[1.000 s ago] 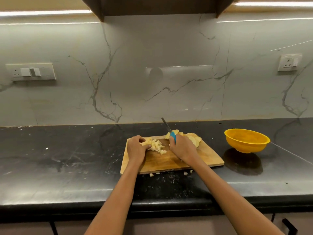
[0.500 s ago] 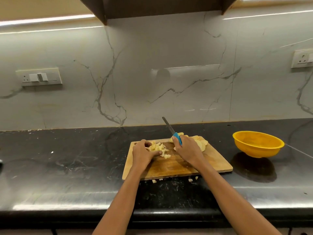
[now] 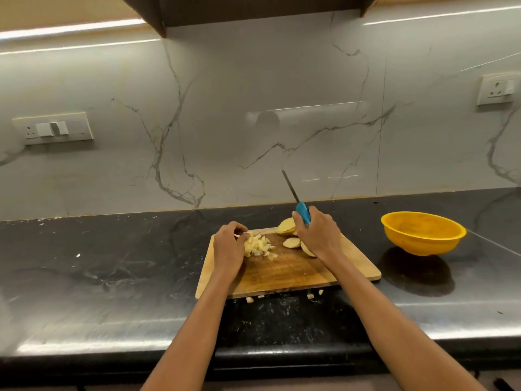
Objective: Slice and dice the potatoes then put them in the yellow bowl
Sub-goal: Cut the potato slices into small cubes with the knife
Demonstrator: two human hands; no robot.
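Observation:
A wooden cutting board [image 3: 284,273] lies on the black counter. A pile of diced potato [image 3: 260,245] sits at its back left, and my left hand [image 3: 229,248] curls against that pile, fingertips in the dice. Several potato slices [image 3: 290,235] lie at the back middle, partly hidden by my right hand [image 3: 320,234]. That hand grips a knife [image 3: 298,204] by its blue handle, blade raised and pointing up and away. The yellow bowl [image 3: 423,232] stands to the right of the board, looking empty.
A few potato bits [image 3: 311,296] lie on the counter [image 3: 112,272] just in front of the board. A marble backsplash rises behind, with a switch plate [image 3: 53,128] on the left and a socket [image 3: 497,88] on the right. A dark cabinet hangs overhead.
My right hand has lifted the knife so the blade points higher, uncovering more slices. My left hand stays at the diced pile. The camera has shifted a little.

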